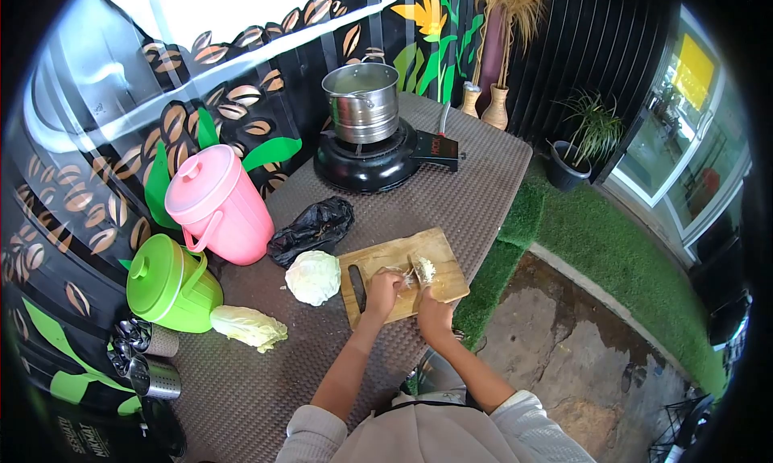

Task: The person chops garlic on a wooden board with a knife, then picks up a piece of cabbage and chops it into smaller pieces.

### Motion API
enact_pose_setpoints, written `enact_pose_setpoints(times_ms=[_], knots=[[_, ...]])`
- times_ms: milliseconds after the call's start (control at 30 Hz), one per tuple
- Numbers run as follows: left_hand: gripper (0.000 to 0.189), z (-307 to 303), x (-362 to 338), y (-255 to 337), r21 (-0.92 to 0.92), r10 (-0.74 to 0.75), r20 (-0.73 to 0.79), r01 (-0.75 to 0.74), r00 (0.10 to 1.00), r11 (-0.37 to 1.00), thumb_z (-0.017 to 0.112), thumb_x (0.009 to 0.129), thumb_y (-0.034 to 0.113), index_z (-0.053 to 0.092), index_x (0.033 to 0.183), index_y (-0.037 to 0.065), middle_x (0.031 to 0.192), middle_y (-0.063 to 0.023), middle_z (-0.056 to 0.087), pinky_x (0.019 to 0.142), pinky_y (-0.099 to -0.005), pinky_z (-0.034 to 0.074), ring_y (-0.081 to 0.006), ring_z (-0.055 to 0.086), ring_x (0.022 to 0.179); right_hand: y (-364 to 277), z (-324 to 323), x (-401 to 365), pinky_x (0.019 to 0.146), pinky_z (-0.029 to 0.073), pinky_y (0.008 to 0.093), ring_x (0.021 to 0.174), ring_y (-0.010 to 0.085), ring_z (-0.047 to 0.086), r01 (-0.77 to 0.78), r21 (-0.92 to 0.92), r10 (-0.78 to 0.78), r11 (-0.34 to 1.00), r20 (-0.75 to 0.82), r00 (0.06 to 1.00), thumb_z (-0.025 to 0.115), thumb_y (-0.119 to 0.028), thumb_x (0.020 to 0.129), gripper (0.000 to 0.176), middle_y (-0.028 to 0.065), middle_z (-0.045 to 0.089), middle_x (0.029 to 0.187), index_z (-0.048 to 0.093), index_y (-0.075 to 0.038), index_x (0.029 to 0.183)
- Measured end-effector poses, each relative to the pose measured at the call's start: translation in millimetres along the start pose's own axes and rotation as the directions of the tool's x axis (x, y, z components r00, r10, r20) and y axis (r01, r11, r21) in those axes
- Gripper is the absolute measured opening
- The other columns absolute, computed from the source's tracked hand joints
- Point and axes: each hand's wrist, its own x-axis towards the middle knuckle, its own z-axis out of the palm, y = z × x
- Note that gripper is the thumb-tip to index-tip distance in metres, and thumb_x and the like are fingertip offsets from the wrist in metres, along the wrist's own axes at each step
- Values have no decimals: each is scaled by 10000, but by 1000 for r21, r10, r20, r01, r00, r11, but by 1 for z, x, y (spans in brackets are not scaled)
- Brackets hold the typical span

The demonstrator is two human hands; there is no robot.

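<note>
A wooden cutting board [448,276] lies at the near right edge of the table, its handle slot to the left. My right hand [436,316] is closed around a knife [418,274], the blade pointing away from me over the board. Finely chopped pale pieces [426,268] sit against the blade. Just left of it, my left hand [386,291] is closed with bent fingertips beside a few pale shreds; what they grip is too small to make out. A round cabbage [313,278] rests left of the board, and a napa cabbage [249,325] lies farther left.
Behind the board is a crumpled black plastic bag [312,228]. A steel pot [362,109] stands on a black portable gas stove [362,163] at the back. Pink [225,205] and green [177,290] lidded jugs line the left side, near a perforated metal utensil holder [155,377].
</note>
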Motion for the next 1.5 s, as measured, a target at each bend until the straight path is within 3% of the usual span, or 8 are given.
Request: enact_pose_setpoints(times_ms=[133,267,533,633,733,1000,1433,1500], knots=[[119,2,-1,-5,23,43,8,-44,999,999,627,755,3,704,844,-11,909,-148,683,796,-366,490,-294,624,906,12,-14,12,596,550,358,723,272,693,98,-5,-98,995,64,993,564,-137,809,269,154,680,777,492,4,1027],[149,-1,-4,-5,-65,24,36,-22,999,998,615,731,-40,693,856,-21,932,-172,650,743,-371,503,-312,624,873,20,-30,12,660,523,464,736,363,668,101,129,-118,986,131,984,468,-227,892,245,203,661,780,512,-2,980],[210,-1,-2,-7,-26,61,65,-59,996,998,654,740,-34,684,947,-20,976,-180,665,798,-367,492,-314,623,936,24,-9,7,668,512,476,722,373,657,-12,212,0,977,57,998,454,-263,909,262,211,653,761,512,-16,972],[339,3,4,-10,-125,-23,6,24,1000,992,652,714,-36,653,1049,19,1050,-182,637,773,-386,498,-339,617,938,33,-24,15,665,504,495,720,393,648,21,279,-21,960,-3,1000,450,-266,912,267,225,645,750,507,-12,969],[410,2,11,-12,-52,-130,162,140,978,989,673,698,-25,637,1099,47,1008,-171,644,798,-398,481,-343,600,951,32,-33,12,666,501,506,721,408,642,24,342,-13,939,-34,999,445,-266,914,271,237,640,746,504,-7,967],[225,-3,6,1,5,66,121,-68,990,998,671,695,-17,708,912,33,925,-162,642,838,-405,449,-338,574,930,17,9,-9,638,517,489,694,405,649,-17,239,21,971,-15,1000,473,-237,908,239,235,643,730,484,-9,978],[267,11,-15,4,281,167,71,-180,983,943,523,809,29,658,1038,49,1022,-117,568,875,-383,444,-273,510,1053,5,20,-9,549,536,410,657,313,683,-53,108,55,993,-21,998,508,-159,859,194,183,667,719,470,-18,986],[259,8,-17,7,290,299,30,-295,954,910,507,809,-20,642,1030,-38,965,-160,572,857,-389,441,-323,525,953,4,11,-1,588,543,408,667,281,690,2,87,1,996,-36,999,516,-155,848,211,141,681,727,496,-23,1011]])
